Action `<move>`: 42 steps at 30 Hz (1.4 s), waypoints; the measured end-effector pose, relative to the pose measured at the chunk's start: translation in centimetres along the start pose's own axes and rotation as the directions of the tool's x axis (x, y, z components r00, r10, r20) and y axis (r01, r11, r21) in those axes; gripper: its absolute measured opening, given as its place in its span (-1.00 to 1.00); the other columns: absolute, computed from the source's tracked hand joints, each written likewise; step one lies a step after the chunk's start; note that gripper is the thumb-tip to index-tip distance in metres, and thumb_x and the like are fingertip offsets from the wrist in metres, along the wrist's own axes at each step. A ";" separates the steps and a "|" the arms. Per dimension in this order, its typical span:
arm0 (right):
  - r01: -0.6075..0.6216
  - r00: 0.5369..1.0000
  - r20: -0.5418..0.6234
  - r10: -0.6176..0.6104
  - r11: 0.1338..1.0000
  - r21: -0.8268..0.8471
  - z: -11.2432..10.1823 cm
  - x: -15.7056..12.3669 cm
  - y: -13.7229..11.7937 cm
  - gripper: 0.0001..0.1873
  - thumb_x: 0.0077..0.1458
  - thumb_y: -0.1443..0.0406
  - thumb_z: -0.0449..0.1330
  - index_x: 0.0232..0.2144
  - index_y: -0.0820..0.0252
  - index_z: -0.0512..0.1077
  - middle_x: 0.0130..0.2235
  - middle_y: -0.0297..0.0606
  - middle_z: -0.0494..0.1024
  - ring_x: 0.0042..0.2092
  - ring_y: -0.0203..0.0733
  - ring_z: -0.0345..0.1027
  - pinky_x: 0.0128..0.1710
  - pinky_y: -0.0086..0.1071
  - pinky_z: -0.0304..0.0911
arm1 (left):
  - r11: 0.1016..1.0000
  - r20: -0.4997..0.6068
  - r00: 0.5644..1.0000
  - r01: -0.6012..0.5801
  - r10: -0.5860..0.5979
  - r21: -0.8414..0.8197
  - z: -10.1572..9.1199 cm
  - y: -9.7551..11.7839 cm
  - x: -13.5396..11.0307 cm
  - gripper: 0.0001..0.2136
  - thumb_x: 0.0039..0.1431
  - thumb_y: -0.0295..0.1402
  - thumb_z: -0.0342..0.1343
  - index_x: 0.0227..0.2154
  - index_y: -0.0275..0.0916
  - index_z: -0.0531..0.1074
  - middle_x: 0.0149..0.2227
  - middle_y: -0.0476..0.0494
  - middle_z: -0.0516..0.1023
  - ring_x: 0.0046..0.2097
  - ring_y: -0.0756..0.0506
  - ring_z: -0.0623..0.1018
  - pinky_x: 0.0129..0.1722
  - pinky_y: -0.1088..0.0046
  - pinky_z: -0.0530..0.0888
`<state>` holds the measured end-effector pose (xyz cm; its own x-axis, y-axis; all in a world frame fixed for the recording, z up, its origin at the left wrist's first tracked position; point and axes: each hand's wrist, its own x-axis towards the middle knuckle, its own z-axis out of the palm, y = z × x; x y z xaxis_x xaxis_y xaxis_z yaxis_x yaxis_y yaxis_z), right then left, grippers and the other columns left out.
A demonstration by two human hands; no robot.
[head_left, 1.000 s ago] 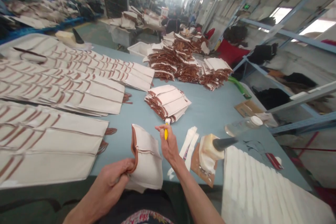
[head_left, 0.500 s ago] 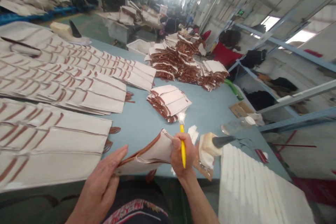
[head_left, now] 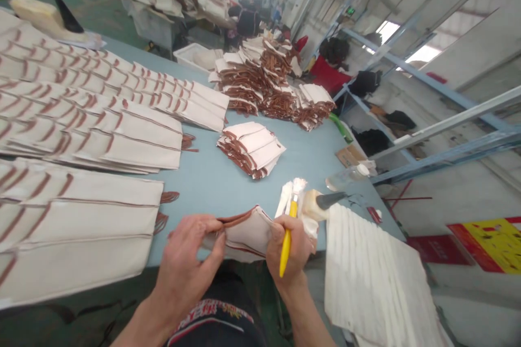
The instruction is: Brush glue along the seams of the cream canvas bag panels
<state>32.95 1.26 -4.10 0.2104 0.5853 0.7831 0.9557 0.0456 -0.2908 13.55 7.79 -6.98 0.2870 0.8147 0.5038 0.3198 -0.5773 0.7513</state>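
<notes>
A cream fabric piece with brown leather trim (head_left: 244, 232) is held flat between both hands at the near edge of the blue table (head_left: 211, 181). My left hand (head_left: 185, 260) pinches its left end, fingers closed on the trim. My right hand (head_left: 290, 252) grips its right end and also holds a yellow-handled brush (head_left: 287, 238), bristles pointing up and away.
Rows of overlapped cream pieces (head_left: 81, 135) cover the table's left. A small stack (head_left: 251, 147) lies mid-table, bigger piles (head_left: 268, 87) behind. A glue pot with a black-handled brush (head_left: 321, 203), a clear bottle (head_left: 345, 176) and white strips (head_left: 366, 271) sit at the right.
The piece went from hanging upright in my left hand to lying flat between both hands. My right hand came back from the table to grip it, brush still held. View shifted right.
</notes>
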 end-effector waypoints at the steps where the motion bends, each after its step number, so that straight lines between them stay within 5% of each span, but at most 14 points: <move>1: 0.010 1.000 0.014 -0.011 0.999 0.038 0.1 0.0 0.1 -0.67 0.57 0.17 0.01 -0.29 0.07 0.38 -0.51 -0.40 0.52 -0.52 -0.25 0.43 -0.45 -0.41 0.31 | 0.997 0.095 0.993 0.077 -0.074 -0.032 -0.2 0.3 0.0 -0.90 0.37 -0.33 0.16 -0.17 -0.09 0.58 -0.22 -0.09 0.70 -0.19 -0.17 0.68 -0.10 0.32 0.60; 5: 0.122 0.984 0.088 -0.152 0.953 0.278 0.8 -0.5 1.2 -0.72 0.55 0.24 0.05 -0.28 0.09 0.40 -0.50 -0.39 0.55 -0.53 -0.27 0.41 -0.47 -0.42 0.28 | 0.917 0.453 0.832 0.393 -0.321 -0.072 -0.9 2.8 0.8 -0.77 0.28 -0.26 0.09 -0.16 -0.17 0.62 -0.17 -0.13 0.73 -0.17 -0.22 0.68 -0.15 0.34 0.58; 8: 0.131 0.968 0.146 -0.203 0.908 0.398 1.0 -0.9 2.5 -0.75 0.53 0.26 0.06 -0.26 0.09 0.43 -0.49 -0.36 0.58 -0.52 -0.25 0.41 -0.48 -0.39 0.28 | 0.813 0.619 0.697 0.561 -0.362 -0.156 -0.3 4.8 1.7 -0.72 0.33 -0.17 0.04 -0.25 -0.20 0.60 -0.25 -0.12 0.71 -0.20 -0.21 0.66 -0.18 0.36 0.57; 10: 0.114 0.965 0.162 -0.204 0.891 0.439 0.8 -1.2 3.6 -0.76 0.54 0.24 0.06 -0.23 0.09 0.44 -0.47 -0.34 0.60 -0.51 -0.24 0.43 -0.47 -0.38 0.30 | 0.751 0.675 0.651 0.624 -0.347 -0.215 0.6 5.4 1.9 -0.69 0.37 -0.14 0.02 -0.24 -0.21 0.58 -0.24 -0.12 0.69 -0.17 -0.20 0.65 -0.15 0.37 0.57; 13: 0.069 0.966 0.178 -0.189 0.848 0.525 0.1 -1.2 5.3 -0.69 0.57 0.11 0.01 -0.15 0.09 0.46 -0.47 -0.36 0.59 -0.51 -0.25 0.42 -0.48 -0.38 0.30 | 0.770 0.633 0.691 0.596 -0.349 -0.226 2.1 5.9 1.3 -0.71 0.40 -0.19 0.00 -0.30 -0.20 0.55 -0.26 -0.11 0.66 -0.19 -0.17 0.63 -0.14 0.41 0.55; 17: -0.232 0.960 0.274 0.063 0.728 0.645 -2.6 0.2 6.8 -0.48 0.55 -0.08 -0.08 0.02 0.09 0.52 -0.50 -0.41 0.52 -0.53 -0.27 0.37 -0.47 -0.38 0.31 | 0.913 0.461 0.852 0.365 -0.248 -0.183 3.2 6.6 0.0 -0.74 0.42 -0.36 -0.02 -0.39 -0.19 0.49 -0.33 -0.06 0.60 -0.24 -0.09 0.61 -0.20 0.50 0.50; 20: -0.470 0.882 0.345 0.321 0.544 0.695 -5.4 1.8 6.6 -0.46 0.52 -0.11 -0.03 -0.11 0.08 0.58 -0.58 -0.47 0.38 -0.58 -0.32 0.26 -0.56 -0.45 0.18 | 0.987 0.311 0.946 0.124 -0.087 -0.101 3.6 6.8 -0.9 -0.75 0.40 -0.52 -0.01 -0.43 -0.17 0.38 -0.43 0.04 0.48 -0.42 0.01 0.49 -0.34 0.55 0.42; 22: -0.565 0.808 0.378 0.452 0.415 0.713 -7.0 2.7 6.0 -0.50 0.49 -0.06 0.08 -0.31 0.10 0.57 -0.60 -0.49 0.31 -0.65 -0.40 0.09 -0.65 -0.50 0.01 | 0.999 0.237 0.971 -0.013 0.020 -0.031 3.9 6.7 -1.5 -0.74 0.37 -0.60 -0.01 -0.42 -0.16 0.33 -0.46 0.07 0.41 -0.47 0.02 0.42 -0.37 0.55 0.39; 26: -0.653 0.725 0.452 0.520 0.308 0.693 -8.6 3.3 4.7 -0.51 0.40 -0.01 0.24 -0.49 0.15 0.53 -0.52 -0.44 0.41 -0.66 -0.50 -0.05 -0.71 -0.54 -0.15 | 0.978 0.196 0.966 -0.188 0.168 0.089 4.2 6.5 -2.4 -0.74 0.34 -0.68 -0.01 -0.35 -0.17 0.35 -0.44 0.04 0.40 -0.44 -0.01 0.45 -0.37 0.52 0.40; 32: -0.664 0.720 0.470 0.511 0.309 0.681 -8.5 2.4 3.7 -0.50 0.39 -0.02 0.22 -0.50 0.16 0.51 -0.60 -0.47 0.30 -0.68 -0.47 -0.06 -0.74 -0.54 -0.22 | 0.904 0.173 0.943 -0.325 0.285 0.278 4.1 6.6 -3.3 -0.77 0.36 -0.67 0.00 -0.31 -0.22 0.43 -0.46 -0.05 0.50 -0.42 -0.09 0.53 -0.36 0.42 0.46; 38: -0.743 0.668 0.639 0.380 0.295 0.601 -9.6 -0.5 2.5 -0.51 0.48 0.05 0.12 -0.42 0.18 0.55 -0.64 -0.52 0.18 -0.65 -0.45 -0.07 -0.70 -0.55 -0.23 | 0.863 0.169 0.922 -0.387 0.349 0.325 3.6 6.6 -4.3 -0.73 0.35 -0.69 -0.05 -0.34 -0.24 0.45 -0.50 -0.09 0.52 -0.44 -0.13 0.54 -0.40 0.38 0.44; 42: -0.710 0.694 0.550 0.464 0.316 0.629 -9.6 -1.1 2.6 -0.53 0.48 0.07 0.12 -0.43 0.17 0.52 -0.62 -0.51 0.24 -0.65 -0.47 -0.06 -0.69 -0.55 -0.21 | 0.859 0.140 0.921 -0.390 0.364 0.332 3.5 6.6 -4.9 -0.73 0.32 -0.71 -0.01 -0.33 -0.26 0.48 -0.48 -0.14 0.56 -0.42 -0.14 0.56 -0.41 0.37 0.42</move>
<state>37.14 -7.07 -0.43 0.4762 0.8729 0.1059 0.0229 0.1081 -0.9939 17.41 -0.17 -5.99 0.5070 0.5326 0.6777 0.4622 -0.8316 0.3078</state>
